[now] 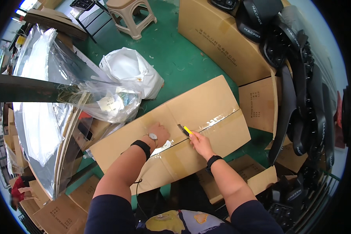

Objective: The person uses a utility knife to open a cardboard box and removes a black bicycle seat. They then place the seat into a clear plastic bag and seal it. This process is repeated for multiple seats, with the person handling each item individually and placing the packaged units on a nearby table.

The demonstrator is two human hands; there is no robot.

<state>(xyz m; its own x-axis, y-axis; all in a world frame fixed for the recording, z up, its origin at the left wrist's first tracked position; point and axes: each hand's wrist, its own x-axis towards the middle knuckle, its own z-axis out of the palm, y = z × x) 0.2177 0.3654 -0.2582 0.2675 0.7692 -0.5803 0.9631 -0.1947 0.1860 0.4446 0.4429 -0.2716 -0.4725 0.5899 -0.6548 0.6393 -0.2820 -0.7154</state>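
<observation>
A long cardboard box (206,95) lies closed in front of me, its tape-covered seam running along the top. My right hand (202,144) grips a yellow-handled utility knife (187,130), whose dark tip points up and left just beyond the seam. Against the box top, left of the knife, is my left hand (159,134); its fingers are blurred and partly hidden, so their pose is unclear. A watch sits on that wrist, and each forearm wears a black band. Shiny tape (220,117) shows on the seam to the right, with another shiny patch beside my left hand.
A large carton (206,43) stands beyond at the right, with black curved plastic parts (296,101) piled along that side. To the left are a white sack (130,72), a see-through plastic bag (115,103) and wrapped sheets (35,132). A beige stool (130,17) stands farther off.
</observation>
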